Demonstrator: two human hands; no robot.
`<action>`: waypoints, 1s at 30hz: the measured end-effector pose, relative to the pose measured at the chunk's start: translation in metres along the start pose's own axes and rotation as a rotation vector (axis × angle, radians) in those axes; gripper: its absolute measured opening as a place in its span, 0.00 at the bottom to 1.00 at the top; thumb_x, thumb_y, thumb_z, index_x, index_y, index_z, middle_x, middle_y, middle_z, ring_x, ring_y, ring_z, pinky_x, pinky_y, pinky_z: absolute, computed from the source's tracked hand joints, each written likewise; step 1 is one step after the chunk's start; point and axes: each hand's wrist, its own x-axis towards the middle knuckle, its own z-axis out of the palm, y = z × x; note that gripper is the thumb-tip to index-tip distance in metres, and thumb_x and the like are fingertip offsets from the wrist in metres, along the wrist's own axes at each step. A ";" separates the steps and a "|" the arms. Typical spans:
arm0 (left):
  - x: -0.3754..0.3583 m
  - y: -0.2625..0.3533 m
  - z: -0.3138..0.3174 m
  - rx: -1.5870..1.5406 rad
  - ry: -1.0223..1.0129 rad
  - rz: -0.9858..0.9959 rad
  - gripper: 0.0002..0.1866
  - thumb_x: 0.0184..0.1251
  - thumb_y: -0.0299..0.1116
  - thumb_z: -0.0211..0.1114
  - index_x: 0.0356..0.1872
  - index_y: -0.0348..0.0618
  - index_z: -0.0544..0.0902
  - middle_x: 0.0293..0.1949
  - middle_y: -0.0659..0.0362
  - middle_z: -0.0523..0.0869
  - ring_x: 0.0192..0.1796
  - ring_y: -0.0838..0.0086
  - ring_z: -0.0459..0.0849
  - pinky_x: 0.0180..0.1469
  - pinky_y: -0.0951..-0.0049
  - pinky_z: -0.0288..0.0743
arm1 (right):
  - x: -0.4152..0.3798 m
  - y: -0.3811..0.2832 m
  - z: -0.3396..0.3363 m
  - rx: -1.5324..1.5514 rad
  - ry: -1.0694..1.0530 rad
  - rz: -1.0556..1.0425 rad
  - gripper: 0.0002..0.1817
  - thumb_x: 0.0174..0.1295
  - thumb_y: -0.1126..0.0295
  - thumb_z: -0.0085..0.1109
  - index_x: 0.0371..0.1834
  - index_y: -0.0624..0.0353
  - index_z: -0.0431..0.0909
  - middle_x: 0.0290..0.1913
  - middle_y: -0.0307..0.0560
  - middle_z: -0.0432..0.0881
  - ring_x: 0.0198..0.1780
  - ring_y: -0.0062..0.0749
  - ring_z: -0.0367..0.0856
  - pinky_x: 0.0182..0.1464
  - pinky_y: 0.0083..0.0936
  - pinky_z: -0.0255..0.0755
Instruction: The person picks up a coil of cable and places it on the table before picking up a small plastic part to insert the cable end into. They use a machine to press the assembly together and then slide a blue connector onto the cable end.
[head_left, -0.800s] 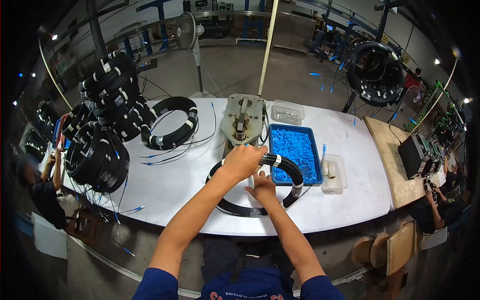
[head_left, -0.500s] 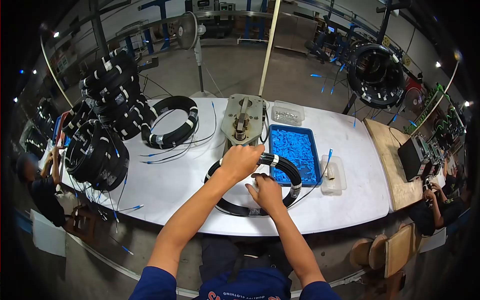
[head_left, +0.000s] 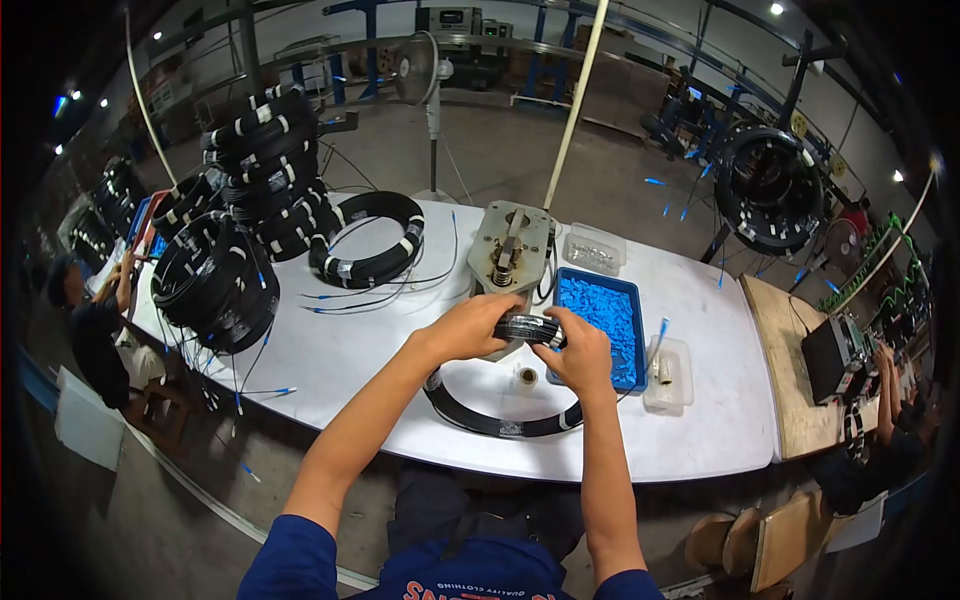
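A coil of black cable (head_left: 503, 427) rests partly on the white table in front of me, its far side raised. My left hand (head_left: 468, 328) is closed around the far side, left of a clear-wrapped stretch. Just to the right, my right hand (head_left: 580, 350) also grips the coil, thumb on the near side. A metal bench press (head_left: 512, 250) stands right behind both hands. Inside the ring, on the table, sits a small round brownish piece (head_left: 526, 376), too small to name. Part of the coil is hidden under my hands.
A blue tray (head_left: 640, 340) of small blue parts is right of the coil, near two clear plastic boxes (head_left: 594, 250). Another cable coil (head_left: 370, 270) lies left, beside stacked coils (head_left: 265, 170). Co-workers sit at both sides. A fan (head_left: 417, 70) stands behind.
My right hand has moved from inside the ring onto its far side and now grips it. My left hand has shifted along the coil. The whole view has shifted slightly.
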 end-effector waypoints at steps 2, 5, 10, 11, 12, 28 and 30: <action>-0.015 -0.018 0.017 0.215 0.119 -0.102 0.22 0.48 0.32 0.73 0.46 0.42 0.78 0.32 0.49 0.86 0.33 0.48 0.85 0.37 0.55 0.80 | -0.002 0.000 0.006 -0.061 0.047 0.027 0.25 0.43 0.61 0.77 0.45 0.55 0.79 0.35 0.47 0.85 0.34 0.45 0.85 0.34 0.37 0.78; -0.017 -0.009 0.016 0.267 0.121 -0.186 0.19 0.50 0.35 0.72 0.43 0.43 0.76 0.32 0.48 0.86 0.36 0.48 0.86 0.39 0.53 0.80 | 0.000 -0.004 0.010 -0.163 0.058 0.015 0.24 0.43 0.60 0.77 0.42 0.55 0.78 0.34 0.46 0.85 0.33 0.44 0.85 0.33 0.37 0.78; -0.017 -0.012 0.008 0.095 0.085 -0.199 0.24 0.49 0.34 0.73 0.50 0.43 0.78 0.33 0.51 0.87 0.34 0.55 0.86 0.38 0.61 0.80 | 0.006 -0.008 0.003 -0.046 0.007 0.053 0.25 0.43 0.62 0.77 0.45 0.55 0.79 0.33 0.47 0.85 0.32 0.43 0.85 0.33 0.36 0.77; -0.017 -0.015 0.002 -0.085 0.017 -0.189 0.25 0.49 0.33 0.74 0.52 0.43 0.79 0.33 0.55 0.88 0.32 0.61 0.87 0.38 0.66 0.80 | 0.008 -0.005 -0.005 -0.043 -0.002 0.046 0.25 0.43 0.62 0.77 0.45 0.55 0.79 0.33 0.47 0.85 0.32 0.43 0.85 0.33 0.36 0.77; -0.019 -0.026 -0.003 -0.394 -0.025 -0.163 0.23 0.53 0.34 0.73 0.52 0.40 0.80 0.31 0.60 0.87 0.32 0.69 0.85 0.40 0.70 0.79 | 0.009 0.000 -0.014 0.115 -0.099 0.111 0.25 0.44 0.63 0.76 0.46 0.56 0.80 0.31 0.48 0.85 0.31 0.41 0.84 0.33 0.34 0.76; -0.116 -0.039 0.039 -0.105 0.477 -0.319 0.16 0.48 0.29 0.70 0.41 0.41 0.83 0.43 0.51 0.82 0.42 0.57 0.79 0.48 0.64 0.74 | -0.007 0.007 -0.017 0.227 -0.178 0.076 0.17 0.46 0.70 0.68 0.41 0.61 0.81 0.32 0.53 0.84 0.34 0.52 0.83 0.39 0.38 0.76; -0.125 -0.036 0.047 0.002 0.596 -0.282 0.17 0.46 0.28 0.70 0.42 0.43 0.84 0.67 0.49 0.69 0.66 0.49 0.65 0.66 0.52 0.61 | -0.016 0.001 -0.016 0.125 -0.082 -0.002 0.17 0.44 0.74 0.66 0.41 0.59 0.79 0.37 0.50 0.83 0.39 0.52 0.81 0.43 0.40 0.75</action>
